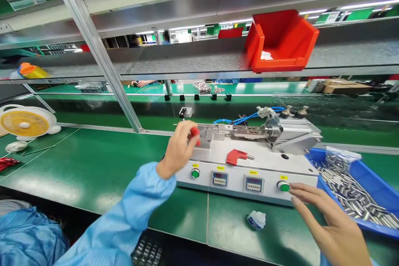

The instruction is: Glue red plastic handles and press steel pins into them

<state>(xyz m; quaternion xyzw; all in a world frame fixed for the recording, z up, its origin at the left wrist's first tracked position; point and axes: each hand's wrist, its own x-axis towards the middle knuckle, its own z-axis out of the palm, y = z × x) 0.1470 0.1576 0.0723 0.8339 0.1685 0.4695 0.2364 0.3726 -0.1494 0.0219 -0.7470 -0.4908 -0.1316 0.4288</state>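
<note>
My left hand [178, 146] is closed around a red piece [195, 132] at the left end of a bench-top machine [215, 153]. Most of that piece is hidden by my fingers. My right hand [330, 222] is open, fingers stretched out, with the tips at the green button [284, 187] on the right of the front panel; I cannot tell if they press it. A red pistol-shaped part [238, 156] with a short metal pin lies on the machine's top plate. Behind it runs a metal shaft assembly [249, 131].
A blue bin [380, 193] of metal tubes stands right of the machine. In front sits a small tub [257, 220] with white stuff on top. A red bin [282, 45] is on the shelf above. At the left are a fan [26, 122] and an upright post [102, 58].
</note>
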